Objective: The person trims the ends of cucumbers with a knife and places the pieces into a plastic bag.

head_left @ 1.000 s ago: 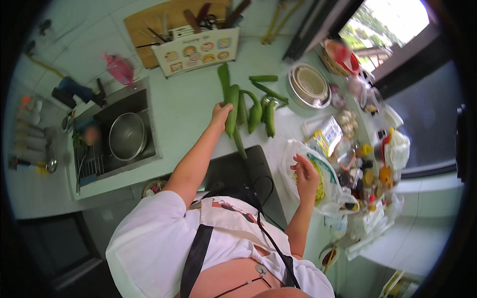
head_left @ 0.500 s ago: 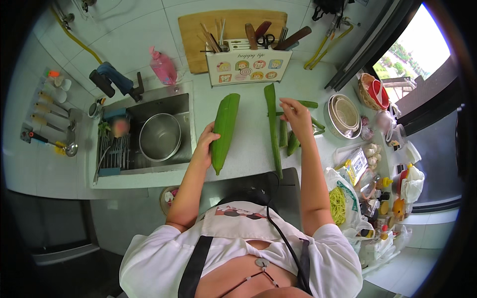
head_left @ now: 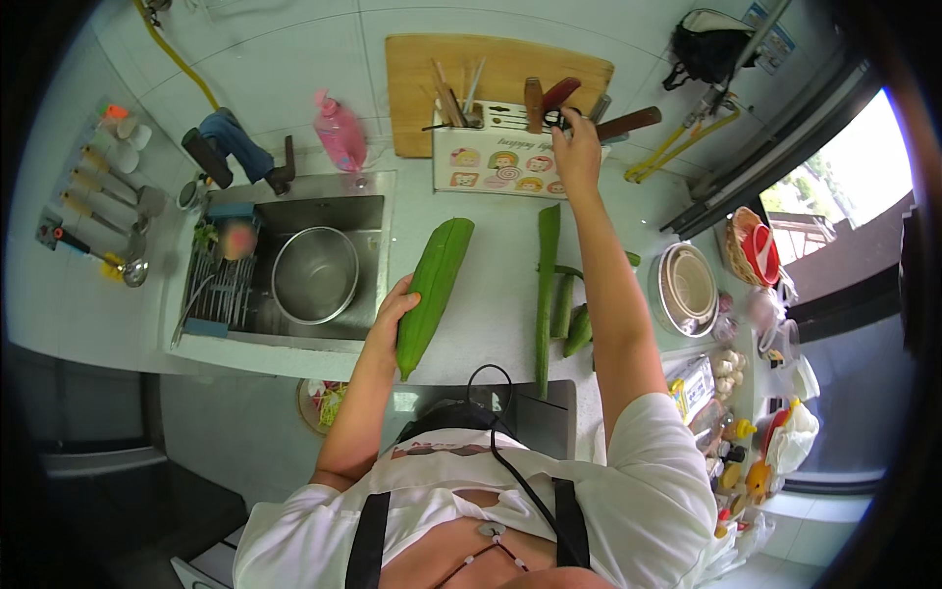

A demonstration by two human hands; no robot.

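Observation:
My left hand [head_left: 392,308] is closed round the side of a large green luffa [head_left: 436,294], held tilted over the counter near the sink. At the back of the counter, my right hand [head_left: 578,147] reaches into the knife rack [head_left: 498,175]. Its fingers are closed on the black handles of the scissors [head_left: 555,122], which they partly cover. Brown and dark red knife handles [head_left: 534,103] stand beside them. A long, thin green vegetable [head_left: 546,314] lies on the counter left of my right forearm. Several shorter green vegetables [head_left: 562,306] lie beside it, partly hidden by that arm.
On the left, the sink [head_left: 377,245] holds a steel bowl [head_left: 316,276]. A pink soap bottle [head_left: 340,134] stands behind it, and a wooden cutting board [head_left: 412,88] leans behind the rack. Nested strainers [head_left: 684,285] and a basket [head_left: 741,250] are at the right, near garlic and bottles.
My right hand has moved from above the green vegetables back to the knife rack and closed at the scissors. The luffa, still in my left hand, has tilted a little more. The view has shifted.

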